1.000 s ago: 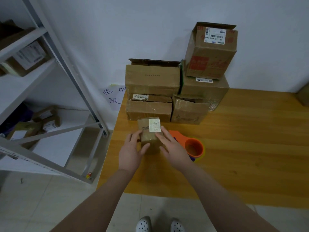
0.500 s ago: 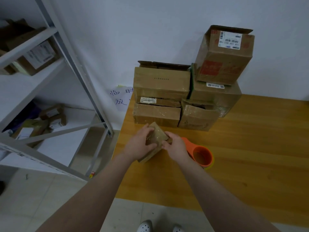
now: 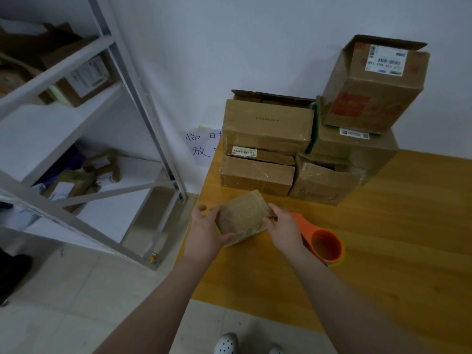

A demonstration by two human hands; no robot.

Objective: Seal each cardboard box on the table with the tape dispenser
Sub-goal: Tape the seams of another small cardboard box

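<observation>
- Both hands are on the job: the left hand (image 3: 204, 231) curls its fingers round the left end of the small box (image 3: 242, 215), thumb tucked under the near edge.
- The right hand (image 3: 283, 228) clamps the opposite end, fingers hooked over the far corner. That's a two-handed grasp, nothing let go.
- The small box hangs tilted between them, one corner up, low over the surface (image 3: 383, 251) near its left edge, just in front of the stacked boxes (image 3: 268, 139). Whether its bottom edge touches the wood, I cannot tell.
- The orange tape dispenser (image 3: 325, 245) lies on the surface just beside the right wrist, with nobody holding it. My read is that the box is being turned to find its seam, and taping has not yet begun.
- Trouble spot one: the grip is on the ends only, and the box looks glossy with old tape. If it slips this near the edge, it could go down to the floor (image 3: 76, 302).
- Trouble spot two: one hand must let go to fetch the dispenser. A single hand on a tilted box may let it roll or let the flaps spring open.
- Trouble spot three: the right forearm is close to the dispenser, and a careless sweep could shove it away.
- Behind, the top box (image 3: 375, 83) perches crooked on the pile with its flap open. A bump there could bring it down.
</observation>
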